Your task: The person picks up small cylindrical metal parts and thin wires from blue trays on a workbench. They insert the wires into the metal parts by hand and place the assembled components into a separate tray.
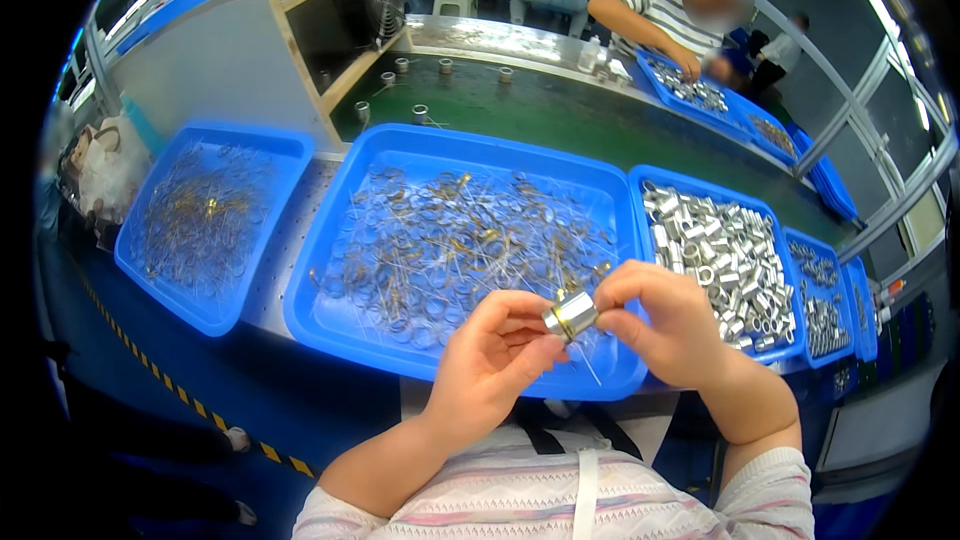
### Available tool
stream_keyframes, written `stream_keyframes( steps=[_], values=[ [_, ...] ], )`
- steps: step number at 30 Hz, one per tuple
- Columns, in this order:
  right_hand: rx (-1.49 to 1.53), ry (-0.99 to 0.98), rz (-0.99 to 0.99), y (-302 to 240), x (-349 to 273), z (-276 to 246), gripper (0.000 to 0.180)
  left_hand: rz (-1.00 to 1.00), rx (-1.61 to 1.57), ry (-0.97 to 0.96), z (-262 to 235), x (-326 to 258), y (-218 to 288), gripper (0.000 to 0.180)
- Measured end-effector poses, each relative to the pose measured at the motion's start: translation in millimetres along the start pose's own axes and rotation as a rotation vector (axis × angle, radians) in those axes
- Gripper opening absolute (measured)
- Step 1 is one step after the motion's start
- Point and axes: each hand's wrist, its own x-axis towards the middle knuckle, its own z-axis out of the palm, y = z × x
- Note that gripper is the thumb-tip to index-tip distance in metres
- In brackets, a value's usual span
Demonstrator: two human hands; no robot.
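Observation:
A short, shiny metal sleeve point(574, 314) with a thin yellowish ring around it is held between my two hands, above the near right part of the middle blue tray point(330, 315). My left hand point(495, 350) grips its left end between thumb and fingers. At the other end, my right hand point(668, 325) pinches with thumb and index finger near the ring. A thin wire hangs below the sleeve. Under my hands, the tray holds a tangle of wire rings with long thin tails point(440, 240).
On the left sits another blue tray point(215, 315) of wired rings. To the right, a blue tray point(650, 180) holds metal sleeves point(720, 260), beside smaller trays point(822, 285). Beyond runs a green conveyor belt point(480, 105) carrying several sleeves. Across it, a person in stripes point(655, 5) reaches into a tray.

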Motion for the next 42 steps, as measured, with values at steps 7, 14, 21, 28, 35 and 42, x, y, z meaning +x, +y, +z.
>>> stream_keyframes(
  steps=[7, 14, 21, 28, 35, 42],
  values=[
    [0.166, 0.185, 0.081, 8, -59, 4, 0.013, 0.306, 0.468, -0.009, 31, -3, -18, 0.031],
    [0.193, 0.313, -0.043, 16, -74, 13, 0.014, 0.292, 0.496, -0.027, 42, -6, -17, 0.041],
    [0.060, 0.346, -0.126, 17, -82, 13, 0.017, -0.008, 0.278, -0.045, 43, -6, -18, 0.035],
    [0.096, 0.344, -0.040, 21, -95, 12, 0.018, 0.084, 0.320, -0.120, 44, -1, -28, 0.033],
    [-0.018, 0.352, -0.172, 25, -97, 12, 0.023, -0.297, 0.036, -0.101, 49, 0, -23, 0.035],
    [-0.073, 0.316, -0.157, 21, -99, 9, 0.025, -0.279, 0.071, -0.128, 47, 0, -28, 0.035]
  ],
)
